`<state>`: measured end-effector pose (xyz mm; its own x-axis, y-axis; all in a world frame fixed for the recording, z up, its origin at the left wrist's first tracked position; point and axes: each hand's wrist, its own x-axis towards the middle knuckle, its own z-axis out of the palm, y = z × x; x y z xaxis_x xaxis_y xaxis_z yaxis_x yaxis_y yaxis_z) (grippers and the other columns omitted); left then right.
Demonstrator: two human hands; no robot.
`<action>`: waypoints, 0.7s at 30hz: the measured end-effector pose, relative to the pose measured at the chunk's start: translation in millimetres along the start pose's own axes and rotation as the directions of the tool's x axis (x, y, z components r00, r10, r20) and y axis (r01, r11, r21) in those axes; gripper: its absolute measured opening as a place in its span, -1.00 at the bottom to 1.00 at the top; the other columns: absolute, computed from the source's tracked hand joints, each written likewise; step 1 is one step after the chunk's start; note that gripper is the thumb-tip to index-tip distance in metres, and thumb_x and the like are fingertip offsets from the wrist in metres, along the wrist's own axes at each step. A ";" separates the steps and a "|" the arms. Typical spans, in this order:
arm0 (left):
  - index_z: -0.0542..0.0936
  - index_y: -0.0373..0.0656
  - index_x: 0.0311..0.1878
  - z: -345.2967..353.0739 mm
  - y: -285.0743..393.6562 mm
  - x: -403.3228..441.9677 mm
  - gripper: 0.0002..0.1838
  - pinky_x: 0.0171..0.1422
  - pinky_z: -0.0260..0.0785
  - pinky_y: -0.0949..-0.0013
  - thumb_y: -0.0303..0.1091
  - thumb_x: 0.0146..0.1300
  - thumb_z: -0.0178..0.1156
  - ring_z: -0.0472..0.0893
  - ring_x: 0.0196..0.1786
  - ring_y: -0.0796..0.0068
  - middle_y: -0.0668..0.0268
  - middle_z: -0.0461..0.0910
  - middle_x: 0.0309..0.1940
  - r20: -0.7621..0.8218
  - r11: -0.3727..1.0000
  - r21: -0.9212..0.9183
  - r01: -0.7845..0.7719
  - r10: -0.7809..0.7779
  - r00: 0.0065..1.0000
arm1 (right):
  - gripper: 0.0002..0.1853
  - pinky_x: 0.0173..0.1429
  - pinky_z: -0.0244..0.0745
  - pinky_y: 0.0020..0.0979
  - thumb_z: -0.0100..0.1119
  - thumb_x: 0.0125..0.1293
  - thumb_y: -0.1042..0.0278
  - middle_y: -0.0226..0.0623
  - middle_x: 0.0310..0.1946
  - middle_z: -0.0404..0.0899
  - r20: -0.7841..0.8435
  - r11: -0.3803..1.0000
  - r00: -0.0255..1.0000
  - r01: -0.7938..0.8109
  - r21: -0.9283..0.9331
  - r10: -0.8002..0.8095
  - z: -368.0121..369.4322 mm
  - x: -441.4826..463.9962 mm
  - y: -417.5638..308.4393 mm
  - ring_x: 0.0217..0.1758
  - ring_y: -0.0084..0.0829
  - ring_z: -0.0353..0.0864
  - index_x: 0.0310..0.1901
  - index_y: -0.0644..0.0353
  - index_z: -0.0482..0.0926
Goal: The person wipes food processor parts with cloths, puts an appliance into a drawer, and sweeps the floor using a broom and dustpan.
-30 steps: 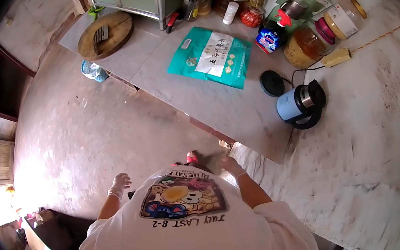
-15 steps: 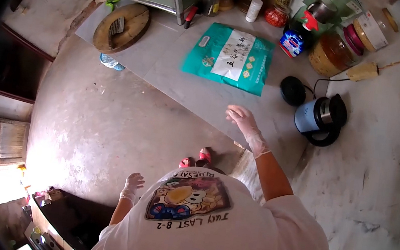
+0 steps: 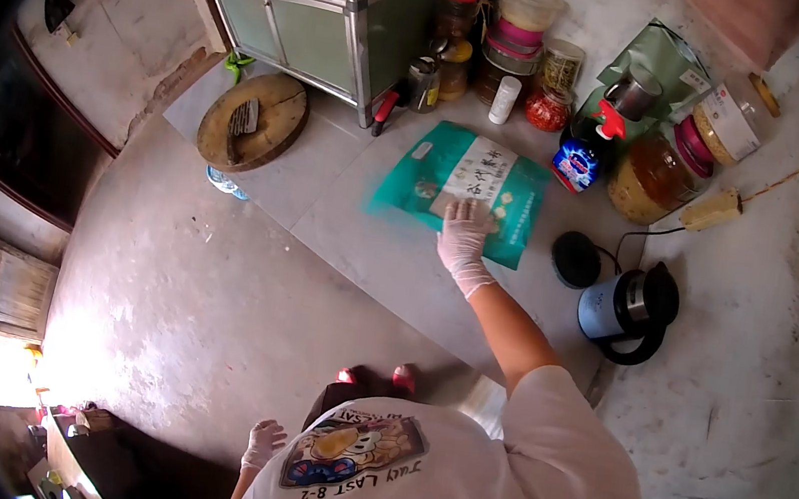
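A green and white plastic bag (image 3: 436,165) with printed characters lies on the grey counter. My right hand (image 3: 463,243), in a thin clear glove, reaches over the bag's near edge, its fingers stretched out on top of the white panel. Whether the thumb is under the bag I cannot see. Low beside my body hangs my left hand (image 3: 264,443), also gloved, with loosely bent fingers apart and nothing in them. Right of the bag are a round black lid or base (image 3: 576,261) and a blue and black electric kettle (image 3: 619,307).
Behind the bag stand a white bottle (image 3: 504,100), a jar of red contents (image 3: 547,109), a spray bottle (image 3: 581,159) and a large brown jar (image 3: 645,184). A round wooden board (image 3: 275,122) bearing a dark cleaver-like tool sits left, by a green cabinet (image 3: 310,46).
My right hand has moved forward and left from above the counter's edge onto the bag. My left hand stays low by my side. The camera view has shifted, showing more of the cabinet.
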<state>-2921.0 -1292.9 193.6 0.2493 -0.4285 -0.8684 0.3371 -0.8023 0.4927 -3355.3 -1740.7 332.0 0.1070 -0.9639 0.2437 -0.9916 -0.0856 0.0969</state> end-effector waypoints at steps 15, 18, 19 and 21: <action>0.42 0.02 -0.03 -160.6 134.3 158.3 -0.74 -0.28 0.42 0.06 -0.29 0.19 0.07 0.58 -0.28 0.19 0.26 0.52 -0.23 0.261 0.973 -0.177 0.149 -0.099 0.960 | -0.59 0.12 0.32 -0.36 -0.18 0.42 0.29 0.10 -0.03 0.47 -0.306 0.340 0.395 -0.017 0.940 0.866 -41.6 61.0 8.7 0.06 -0.16 0.47 0.11 0.50 0.32; 0.43 0.05 -0.04 -151.9 181.7 157.3 -0.78 -0.31 0.44 0.11 -0.25 0.24 0.02 0.59 -0.29 0.22 0.28 0.55 -0.23 0.102 0.999 0.035 0.019 -0.022 0.994 | -0.58 0.17 0.29 -0.35 -0.18 0.42 0.30 0.13 0.02 0.44 -0.344 0.335 0.283 0.081 0.939 0.895 -35.1 83.5 -3.8 0.07 -0.14 0.46 0.13 0.51 0.30; 0.43 0.05 -0.04 -147.1 192.9 154.1 -0.78 -0.32 0.45 0.13 -0.25 0.25 0.02 0.59 -0.29 0.23 0.28 0.55 -0.23 0.081 0.997 0.074 -0.017 0.011 0.997 | -0.58 0.18 0.28 -0.34 -0.19 0.42 0.30 0.13 0.03 0.43 -0.334 0.319 0.265 0.101 0.942 0.904 -43.1 90.4 -8.2 0.07 -0.12 0.46 0.14 0.51 0.29; 0.43 0.04 -0.03 -136.1 208.5 141.7 -0.77 -0.34 0.46 0.15 -0.24 0.25 0.02 0.59 -0.30 0.24 0.29 0.56 -0.24 0.040 0.985 0.150 -0.086 0.081 0.996 | -0.56 0.21 0.26 -0.33 -0.20 0.42 0.31 0.15 0.07 0.40 -0.284 0.258 0.249 0.130 0.957 0.926 -57.0 103.0 -16.3 0.10 -0.09 0.43 0.16 0.52 0.25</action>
<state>-2691.8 -1464.4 180.9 0.2392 -0.5085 -0.8272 0.1747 -0.8155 0.5518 -3324.0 -1824.2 410.5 -0.8711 -0.2477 0.4241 -0.3115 -0.3890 -0.8670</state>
